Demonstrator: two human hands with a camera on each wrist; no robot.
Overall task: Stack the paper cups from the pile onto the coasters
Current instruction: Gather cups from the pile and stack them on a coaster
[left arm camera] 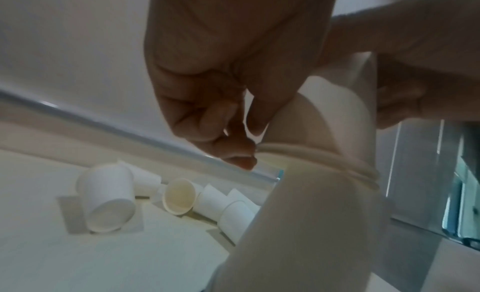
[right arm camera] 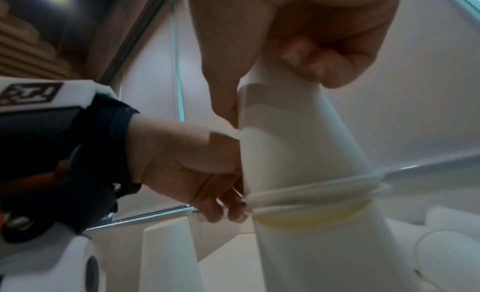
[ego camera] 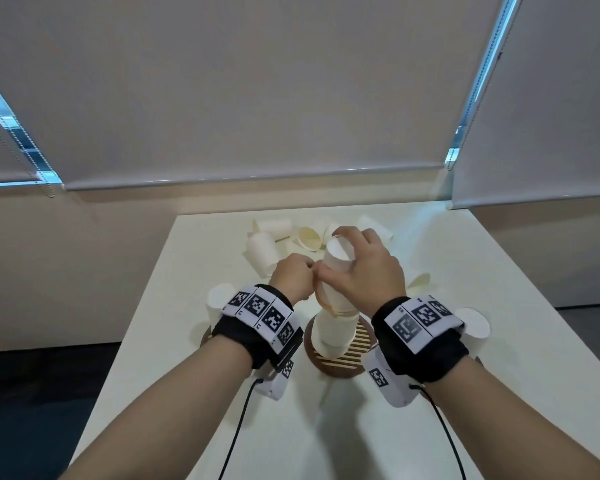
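A tower of upside-down white paper cups (ego camera: 333, 330) stands on a round slatted wooden coaster (ego camera: 359, 353) in the middle of the table. My right hand (ego camera: 336, 254) grips the top cup (ego camera: 338, 259) from above, thumb on its left wall, fingers on the far side. My left hand (ego camera: 305, 275) is curled beside the tower and pinches the bunched rims (left arm camera: 337, 164) halfway up. The right wrist view shows my right hand (right arm camera: 267, 76) round the top cup (right arm camera: 285, 142) and the left hand's fingertips (right arm camera: 228, 206) at the rims. The pile of loose cups (ego camera: 281, 244) lies at the table's far end.
One upside-down cup (ego camera: 219, 299) stands left of the tower, partly behind my left wrist. Another cup (ego camera: 473, 323) stands to the right. A tipped cup (ego camera: 420, 282) lies behind my right hand. The white table (ego camera: 430, 427) ends near a wall with lowered blinds.
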